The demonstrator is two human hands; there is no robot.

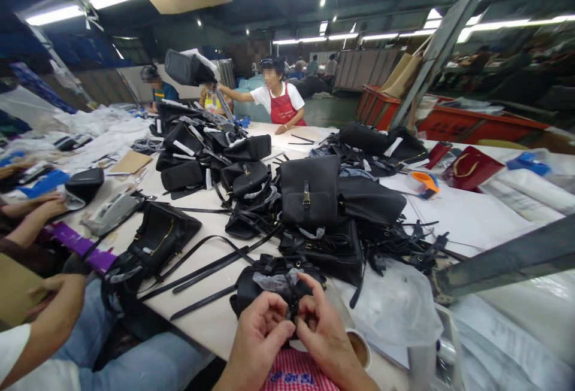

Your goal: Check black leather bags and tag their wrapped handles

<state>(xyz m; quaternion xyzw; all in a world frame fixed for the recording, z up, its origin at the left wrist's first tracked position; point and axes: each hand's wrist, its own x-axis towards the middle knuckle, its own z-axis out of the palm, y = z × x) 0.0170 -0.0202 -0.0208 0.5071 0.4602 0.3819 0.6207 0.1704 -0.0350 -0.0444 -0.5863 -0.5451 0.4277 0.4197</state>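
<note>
The left hand and right hand are curling fingers at a black leather bag, exact grip hidden; crumpled clear plastic is lying on it; handling is seemingly running midway.

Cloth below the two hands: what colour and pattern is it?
The cloth is red-and-white checked, with blue lettering; the head view shows it best.

Both bare forearms reach up from the lower edge of the view, wrists angled inward. The left hand has its fingers curled and its thumb pointing across toward the right hand. The right index finger is raised and bent, its other fingers curled in. The fingertips nearly meet; their exact grip is unclear.
</note>
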